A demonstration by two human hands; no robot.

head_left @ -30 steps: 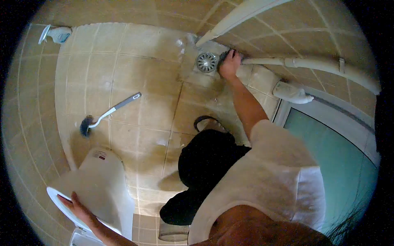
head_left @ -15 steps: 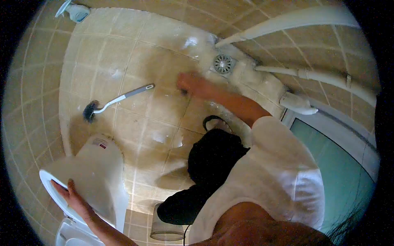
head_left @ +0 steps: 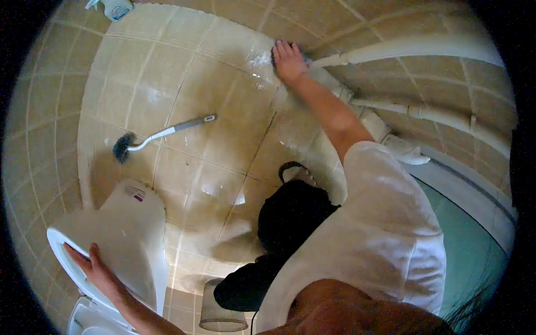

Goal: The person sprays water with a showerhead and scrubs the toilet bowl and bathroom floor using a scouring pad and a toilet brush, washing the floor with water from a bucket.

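Note:
My right hand (head_left: 290, 62) is at the foot of the far wall beside a white pipe, pressing a dark scrubbing pad (head_left: 274, 58) onto the floor tiles. Only the pad's edges show around my fingers; its exact kind is hidden. My left hand (head_left: 100, 272) rests on the rim of the white toilet (head_left: 131, 229), fingers laid over the edge and thumb apart. A toilet brush (head_left: 162, 134) with a grey and white handle and dark bristles lies on the floor between the toilet and my right arm.
A spray bottle (head_left: 117, 8) stands at the far left corner. White pipes (head_left: 413, 54) run along the right wall. A mesh waste bin (head_left: 220, 312) is near my knees. White residue (head_left: 259, 60) and wet patches mark the tiled floor. A green door panel (head_left: 463, 240) is at right.
My right hand has moved away from me, from the middle of the floor to the wall base, taking the dark scrubbing pad along. My left hand stays on the toilet rim.

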